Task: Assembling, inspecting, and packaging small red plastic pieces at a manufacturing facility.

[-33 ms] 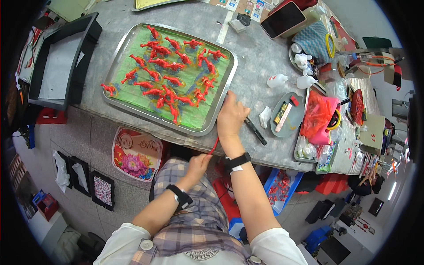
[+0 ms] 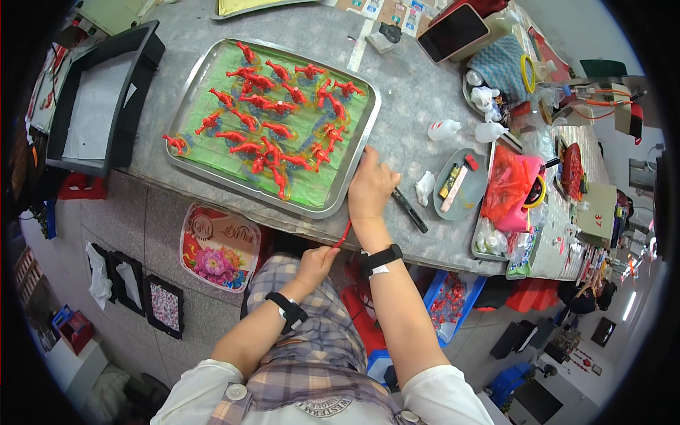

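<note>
Head view: left hand low over the lap, fingers pinched on a thin red strip that runs up toward the right wrist. Right hand lies just above it on the table, fingers curled; whether it grips anything, cannot tell. Black pen just right of it, tray edge touching on its left, red figures beyond. Risk: a loose pinch could drop the strip below the table; a nudge of the tray could shift the figures.
</note>
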### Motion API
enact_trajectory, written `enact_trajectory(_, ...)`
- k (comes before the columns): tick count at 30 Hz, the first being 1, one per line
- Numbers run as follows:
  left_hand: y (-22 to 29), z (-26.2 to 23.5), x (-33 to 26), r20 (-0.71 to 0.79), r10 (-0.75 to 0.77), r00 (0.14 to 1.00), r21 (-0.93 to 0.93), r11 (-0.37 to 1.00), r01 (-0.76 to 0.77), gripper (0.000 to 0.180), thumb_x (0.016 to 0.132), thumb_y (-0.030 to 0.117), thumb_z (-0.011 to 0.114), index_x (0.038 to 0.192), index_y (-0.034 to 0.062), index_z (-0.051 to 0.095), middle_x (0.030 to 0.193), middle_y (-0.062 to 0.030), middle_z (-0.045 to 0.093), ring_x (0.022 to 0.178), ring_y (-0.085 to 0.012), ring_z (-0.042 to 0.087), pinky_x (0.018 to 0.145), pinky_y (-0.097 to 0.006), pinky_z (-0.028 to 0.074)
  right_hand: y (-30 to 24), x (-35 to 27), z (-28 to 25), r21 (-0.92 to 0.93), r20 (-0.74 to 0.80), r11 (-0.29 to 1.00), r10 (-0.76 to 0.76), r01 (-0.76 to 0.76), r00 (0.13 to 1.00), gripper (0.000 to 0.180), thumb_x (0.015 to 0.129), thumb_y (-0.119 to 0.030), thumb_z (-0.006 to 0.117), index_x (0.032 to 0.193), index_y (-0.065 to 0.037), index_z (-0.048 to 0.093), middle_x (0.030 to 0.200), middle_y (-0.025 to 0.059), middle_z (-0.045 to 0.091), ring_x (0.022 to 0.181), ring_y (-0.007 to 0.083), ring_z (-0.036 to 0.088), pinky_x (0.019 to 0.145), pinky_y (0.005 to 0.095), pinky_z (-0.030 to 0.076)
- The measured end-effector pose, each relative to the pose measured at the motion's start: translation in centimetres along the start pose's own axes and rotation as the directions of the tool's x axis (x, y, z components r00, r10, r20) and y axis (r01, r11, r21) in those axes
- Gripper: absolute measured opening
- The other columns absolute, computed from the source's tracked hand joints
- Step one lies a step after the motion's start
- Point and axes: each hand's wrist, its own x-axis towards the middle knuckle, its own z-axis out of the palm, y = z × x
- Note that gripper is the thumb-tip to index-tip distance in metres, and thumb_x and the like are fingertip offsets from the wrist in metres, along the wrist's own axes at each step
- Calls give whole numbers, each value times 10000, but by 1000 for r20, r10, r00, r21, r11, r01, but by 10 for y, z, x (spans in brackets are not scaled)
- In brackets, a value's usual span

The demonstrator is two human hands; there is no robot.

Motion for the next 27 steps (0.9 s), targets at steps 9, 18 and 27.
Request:
enact_trajectory(9, 54, -36, -8, 34, 54, 998, 198, 978, -60, 348, 831, 297, 536, 626, 22, 475, 560, -151, 485, 527, -327, 512, 463, -379, 382, 18, -1, -77, 229, 411, 948, -302, 223, 860, 117, 769, -197, 565, 822, -96, 588, 680, 64, 536, 715, 202, 524, 732, 382, 365)
enact_trajectory(18, 135, -88, -4, 247, 451, 858, 571, 647, -505, 327, 753, 341, 600, 578, 98, 466, 523, -44, 490, 508, -211, 530, 446, -332, 411, 19, -51, -191, 134, 499, 776, -590, 616, 635, 57, 702, -150, 537, 711, -94, 538, 655, 29, 530, 686, 186, 553, 681, 328, 433)
enact_trajectory(27, 186, -74, -16, 412, 496, 764, 550, 533, -643, 345, 757, 367, 593, 579, 98, 472, 500, -51, 484, 497, -219, 532, 444, -335, 414, 30, -103, -239, 114, 245, 943, -332, 313, 911, 149, 751, -239, 575, 691, -117, 514, 549, 16, 492, 503, 171, 541, 439, 292, 416)
